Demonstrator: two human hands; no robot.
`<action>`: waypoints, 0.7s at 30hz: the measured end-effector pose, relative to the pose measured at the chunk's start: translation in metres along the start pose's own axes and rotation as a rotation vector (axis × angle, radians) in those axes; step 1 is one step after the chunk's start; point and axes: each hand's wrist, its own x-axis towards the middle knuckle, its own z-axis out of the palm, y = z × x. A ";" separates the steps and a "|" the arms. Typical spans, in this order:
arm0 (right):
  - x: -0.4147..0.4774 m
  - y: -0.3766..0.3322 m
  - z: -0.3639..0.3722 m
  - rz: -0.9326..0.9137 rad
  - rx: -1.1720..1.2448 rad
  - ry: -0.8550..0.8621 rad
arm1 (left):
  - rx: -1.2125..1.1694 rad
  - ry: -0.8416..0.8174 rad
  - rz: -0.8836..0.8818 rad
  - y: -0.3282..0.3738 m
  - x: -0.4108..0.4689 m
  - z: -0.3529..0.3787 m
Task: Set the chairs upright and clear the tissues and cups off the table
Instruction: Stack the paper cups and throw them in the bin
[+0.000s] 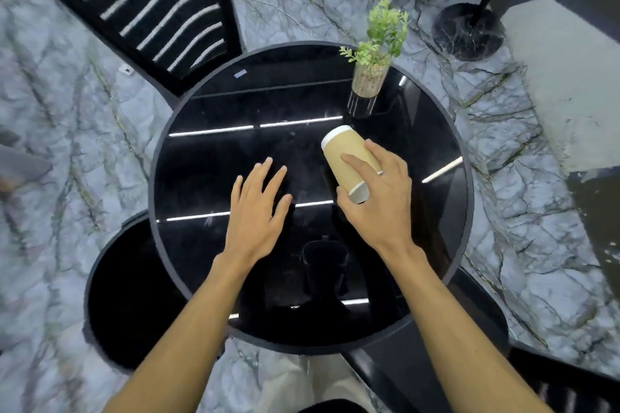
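1. The tan paper cup (345,161) is tilted over the right half of the round black table (201,104).
2. The right hand (379,198) wraps its fingers around the cup.
3. The left hand (258,208) hovers flat, fingers spread, holding nothing.
4. A potted plant (375,57) stands at the far rim.
5. A slatted chair (147,7) sits beyond.

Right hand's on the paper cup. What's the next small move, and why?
Probably lift the paper cup clear of the table: the right hand is wrapped around it, tilted, the left hand is empty, and no tissues show.
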 end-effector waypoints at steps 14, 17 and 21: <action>-0.065 -0.168 0.106 -0.428 0.163 -0.334 | -0.045 0.261 -0.484 -0.127 -0.168 -0.089; -0.081 -0.200 0.134 -0.490 0.175 -0.401 | -0.052 0.283 -0.572 -0.156 -0.196 -0.097; -0.100 -0.231 0.173 -0.519 0.198 -0.466 | -0.046 0.310 -0.643 -0.191 -0.223 -0.099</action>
